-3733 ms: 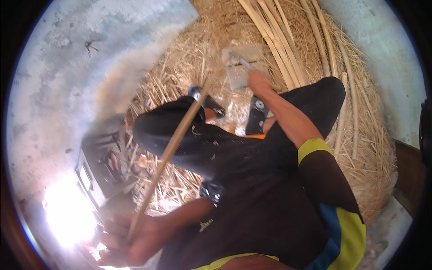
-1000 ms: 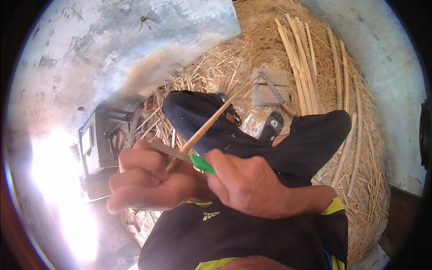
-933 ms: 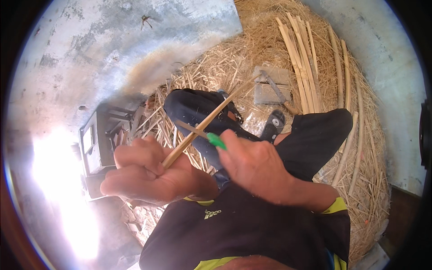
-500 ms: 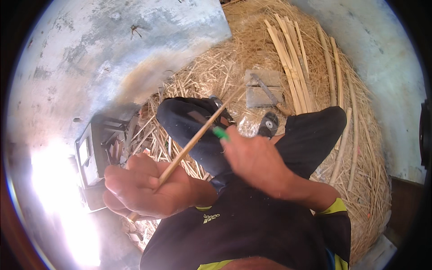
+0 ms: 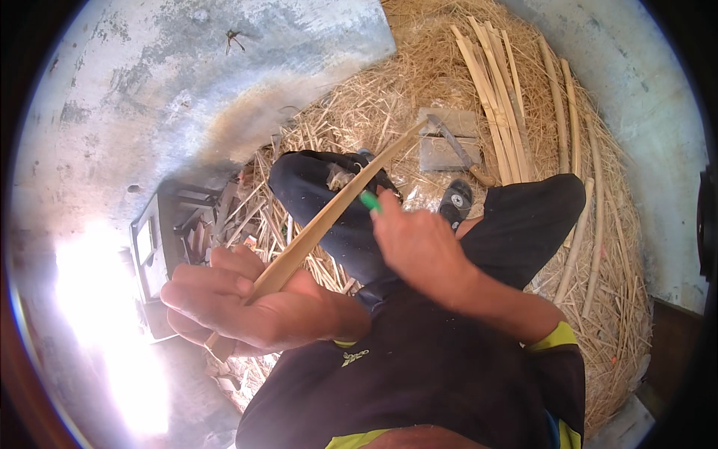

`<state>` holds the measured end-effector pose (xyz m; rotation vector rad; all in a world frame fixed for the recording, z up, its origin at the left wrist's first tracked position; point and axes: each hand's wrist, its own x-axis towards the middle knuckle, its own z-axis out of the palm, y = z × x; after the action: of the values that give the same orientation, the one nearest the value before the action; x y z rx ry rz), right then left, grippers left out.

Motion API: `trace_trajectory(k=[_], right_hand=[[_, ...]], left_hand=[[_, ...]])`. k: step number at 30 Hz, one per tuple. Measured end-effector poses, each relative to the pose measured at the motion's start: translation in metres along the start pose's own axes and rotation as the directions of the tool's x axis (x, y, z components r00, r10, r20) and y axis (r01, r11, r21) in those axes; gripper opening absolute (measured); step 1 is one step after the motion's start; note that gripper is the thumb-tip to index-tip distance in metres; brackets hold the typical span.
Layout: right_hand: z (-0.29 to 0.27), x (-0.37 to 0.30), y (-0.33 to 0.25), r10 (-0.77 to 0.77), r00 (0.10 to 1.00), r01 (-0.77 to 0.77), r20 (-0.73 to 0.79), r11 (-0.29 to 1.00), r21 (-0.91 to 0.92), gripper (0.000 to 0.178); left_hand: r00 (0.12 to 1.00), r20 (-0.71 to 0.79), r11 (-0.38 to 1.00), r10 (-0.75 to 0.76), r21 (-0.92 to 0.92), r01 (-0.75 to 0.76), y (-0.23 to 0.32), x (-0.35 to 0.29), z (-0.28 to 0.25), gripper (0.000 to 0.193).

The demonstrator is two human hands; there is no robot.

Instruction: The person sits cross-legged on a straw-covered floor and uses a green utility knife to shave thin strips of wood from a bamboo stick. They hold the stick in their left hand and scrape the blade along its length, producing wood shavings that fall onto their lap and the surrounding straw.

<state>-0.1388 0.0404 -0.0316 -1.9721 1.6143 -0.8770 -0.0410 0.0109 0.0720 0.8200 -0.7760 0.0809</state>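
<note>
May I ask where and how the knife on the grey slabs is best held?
Probably by its wooden handle, coming from the person's side: the handle juts past the grey slabs toward the person, while the blade points away.

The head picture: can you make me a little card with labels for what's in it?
Left hand: holding a long pale strip, which slants up and away
Right hand: gripping a green handle; rest of that tool unclear
Beyond the knees: a knife lying across a grey slab
Right of the slab: more pale strips
Floor: straw-like scraps
</note>
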Motion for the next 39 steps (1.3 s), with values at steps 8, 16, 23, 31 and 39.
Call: trace_trajectory(k=[8, 16, 23, 31, 39], right_hand=[[0.004, 0.005, 0.005, 0.056, 0.998, -0.059, 0.042, 0.995, 0.076, 0.021], [0.011, 0.009, 0.011, 0.033, 0.999, -0.034, 0.014, 0.995, 0.089, 0.019], [0.022, 0.017, 0.035, 0.046, 0.999, -0.046, -0.01, 0.997, 0.068, 0.023], [0.047, 0.029, 0.106, 0.133, 0.99, -0.126, 0.037, 0.981, -0.147, 0.025], [0.112, 0.001, 0.261, 0.442, 0.897, -0.408, 0.018, 0.843, -0.352, 0.02]], left_hand=[[1.0, 0.0, 1.0, -0.013, -0.002, 0.013, 0.004, -0.001, 0.003, 0.041], [1.0, 0.0, 1.0, -0.022, -0.01, 0.022, -0.001, 0.001, -0.004, 0.04], [0.999, 0.027, 0.997, -0.046, -0.053, 0.048, -0.003, 0.001, -0.006, 0.041], [0.999, 0.02, 0.998, -0.035, -0.055, 0.036, -0.004, 0.003, -0.011, 0.039], [0.996, 0.071, 0.99, -0.053, -0.126, 0.061, -0.006, 0.002, -0.004, 0.036]])
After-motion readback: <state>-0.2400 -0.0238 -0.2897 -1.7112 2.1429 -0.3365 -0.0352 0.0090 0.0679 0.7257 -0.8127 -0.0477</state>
